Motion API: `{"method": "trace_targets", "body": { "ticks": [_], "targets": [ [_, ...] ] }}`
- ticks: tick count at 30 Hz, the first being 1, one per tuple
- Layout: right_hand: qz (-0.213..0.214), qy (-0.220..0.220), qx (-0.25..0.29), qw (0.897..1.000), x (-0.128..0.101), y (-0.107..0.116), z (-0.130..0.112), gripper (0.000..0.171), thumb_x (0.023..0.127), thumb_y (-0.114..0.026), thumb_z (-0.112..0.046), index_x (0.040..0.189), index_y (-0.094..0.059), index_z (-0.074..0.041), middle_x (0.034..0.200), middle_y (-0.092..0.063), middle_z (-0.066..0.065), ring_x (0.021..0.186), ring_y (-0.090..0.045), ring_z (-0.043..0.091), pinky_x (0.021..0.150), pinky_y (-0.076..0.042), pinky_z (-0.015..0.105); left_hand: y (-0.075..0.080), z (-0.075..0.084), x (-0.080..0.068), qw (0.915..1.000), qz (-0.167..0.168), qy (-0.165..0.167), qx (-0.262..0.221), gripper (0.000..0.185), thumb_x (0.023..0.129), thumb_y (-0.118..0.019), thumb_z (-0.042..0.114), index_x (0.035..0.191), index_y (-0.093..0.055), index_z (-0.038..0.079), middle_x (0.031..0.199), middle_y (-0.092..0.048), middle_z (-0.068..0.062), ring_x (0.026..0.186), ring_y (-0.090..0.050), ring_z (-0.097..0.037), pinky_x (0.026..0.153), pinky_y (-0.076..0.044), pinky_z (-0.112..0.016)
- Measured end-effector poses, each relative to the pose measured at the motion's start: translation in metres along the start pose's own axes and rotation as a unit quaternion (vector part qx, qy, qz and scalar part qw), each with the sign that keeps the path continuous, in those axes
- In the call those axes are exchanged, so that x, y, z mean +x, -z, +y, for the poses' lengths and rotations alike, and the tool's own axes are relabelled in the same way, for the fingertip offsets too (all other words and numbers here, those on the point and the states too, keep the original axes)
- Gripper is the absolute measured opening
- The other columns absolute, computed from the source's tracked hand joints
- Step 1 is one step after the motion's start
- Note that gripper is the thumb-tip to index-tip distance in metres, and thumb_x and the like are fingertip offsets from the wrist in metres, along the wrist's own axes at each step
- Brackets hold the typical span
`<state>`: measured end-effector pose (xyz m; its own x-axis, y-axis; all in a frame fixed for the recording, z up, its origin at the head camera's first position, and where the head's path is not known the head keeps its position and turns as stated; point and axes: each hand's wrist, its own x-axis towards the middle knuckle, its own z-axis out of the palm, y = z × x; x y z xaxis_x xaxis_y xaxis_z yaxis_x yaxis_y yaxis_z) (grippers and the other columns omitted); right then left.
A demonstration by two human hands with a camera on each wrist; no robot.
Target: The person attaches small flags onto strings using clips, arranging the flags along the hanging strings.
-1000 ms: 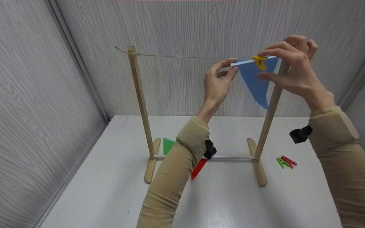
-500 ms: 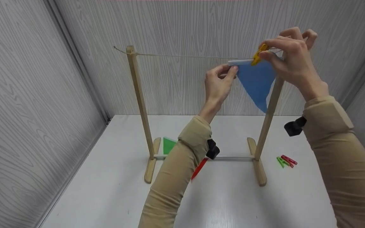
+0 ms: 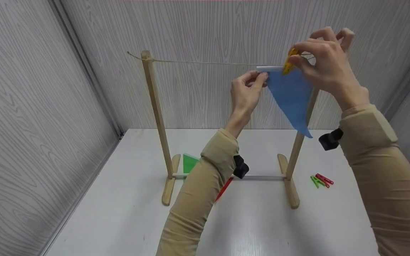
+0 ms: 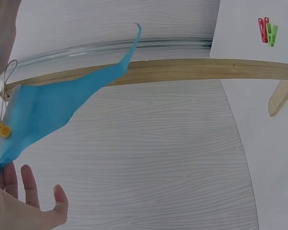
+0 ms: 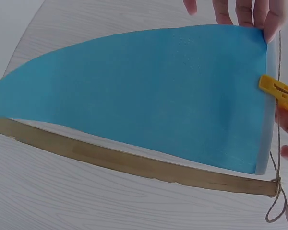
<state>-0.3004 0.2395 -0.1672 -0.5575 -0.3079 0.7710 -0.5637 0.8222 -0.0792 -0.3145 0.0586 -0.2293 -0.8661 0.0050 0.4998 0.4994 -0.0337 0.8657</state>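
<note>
Up beside the right post (image 3: 298, 147) of a wooden stand (image 3: 157, 113), we pinch the upper left corner of a blue flag (image 3: 290, 97) in the fingers of our left hand (image 3: 245, 95); our right hand (image 3: 327, 65) pinches a yellow clothespin (image 3: 290, 62) set across the flag's white top edge, at the string (image 3: 205, 63). Below, our left sleeve (image 3: 199, 188) partly hides green (image 3: 189, 163) and red (image 3: 224, 190) pieces; two clothespins (image 3: 317, 181) lie rightward on the bench (image 3: 119, 213).

booth-like space, wood-grain walls (image 3: 205, 32)

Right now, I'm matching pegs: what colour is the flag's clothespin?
The clothespin is yellow, clearest in the right wrist view.
</note>
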Motion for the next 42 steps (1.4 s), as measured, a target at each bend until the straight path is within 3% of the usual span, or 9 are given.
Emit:
{"method": "trace_targets", "body": {
  "ticks": [10,16,25,30,36,42],
  "targets": [
    [-0.019,-0.016,0.021,0.999,-0.001,0.001,0.002,0.054,0.098,-0.058,-0.050,0.126,-0.068,-0.005,0.120,-0.069,0.024,0.134,-0.037,0.039,0.113,0.000,0.058,0.004,-0.004,0.000,0.9998,-0.010,-0.013,-0.007,0.023,0.101,-0.060,0.012,0.113,-0.070,-0.004,0.107,-0.072,-0.019,0.094,-0.072,-0.024,0.079,-0.051,-0.015],
    [0.008,-0.004,0.030,1.000,-0.007,-0.005,0.008,0.068,0.097,-0.050,-0.064,0.135,-0.063,-0.008,0.128,-0.065,0.023,0.137,-0.035,0.040,0.113,0.001,0.059,0.009,-0.009,-0.002,0.9997,-0.022,-0.012,-0.007,0.025,0.100,-0.063,0.013,0.119,-0.068,-0.003,0.115,-0.071,-0.018,0.102,-0.071,-0.022,0.087,-0.054,-0.017],
    [0.070,0.015,0.037,0.997,-0.016,-0.012,0.011,0.072,0.095,-0.050,-0.068,0.136,-0.063,-0.010,0.134,-0.064,0.019,0.137,-0.035,0.037,0.114,0.002,0.058,0.023,-0.024,-0.008,0.9991,-0.039,-0.016,0.002,0.038,0.097,-0.067,0.014,0.132,-0.061,-0.001,0.125,-0.065,-0.016,0.114,-0.067,-0.025,0.096,-0.053,-0.020],
    [0.125,0.027,0.044,0.991,-0.025,-0.020,0.014,0.070,0.093,-0.054,-0.068,0.134,-0.064,-0.011,0.139,-0.061,0.015,0.138,-0.034,0.034,0.116,0.001,0.055,0.033,-0.043,-0.018,0.9981,-0.057,-0.011,0.020,0.041,0.097,-0.067,0.016,0.134,-0.059,0.000,0.127,-0.064,-0.017,0.118,-0.064,-0.026,0.098,-0.054,-0.024],
    [0.161,0.007,0.055,0.985,-0.042,-0.036,0.012,0.068,0.090,-0.061,-0.061,0.138,-0.059,-0.012,0.154,-0.047,0.012,0.146,-0.022,0.033,0.122,0.003,0.051,0.048,-0.076,-0.038,0.9955,-0.087,0.005,0.036,0.044,0.098,-0.064,0.016,0.139,-0.056,0.002,0.132,-0.061,-0.017,0.124,-0.060,-0.028,0.101,-0.053,-0.029],
    [0.208,-0.003,0.076,0.975,-0.059,-0.056,0.009,0.075,0.086,-0.065,-0.063,0.142,-0.054,-0.014,0.159,-0.037,0.016,0.149,-0.017,0.039,0.124,0.003,0.049,0.061,-0.110,-0.057,0.9936,-0.089,0.037,0.058,0.045,0.097,-0.066,0.017,0.139,-0.056,0.004,0.132,-0.062,-0.016,0.124,-0.059,-0.028,0.102,-0.053,-0.032]
  ]
}}
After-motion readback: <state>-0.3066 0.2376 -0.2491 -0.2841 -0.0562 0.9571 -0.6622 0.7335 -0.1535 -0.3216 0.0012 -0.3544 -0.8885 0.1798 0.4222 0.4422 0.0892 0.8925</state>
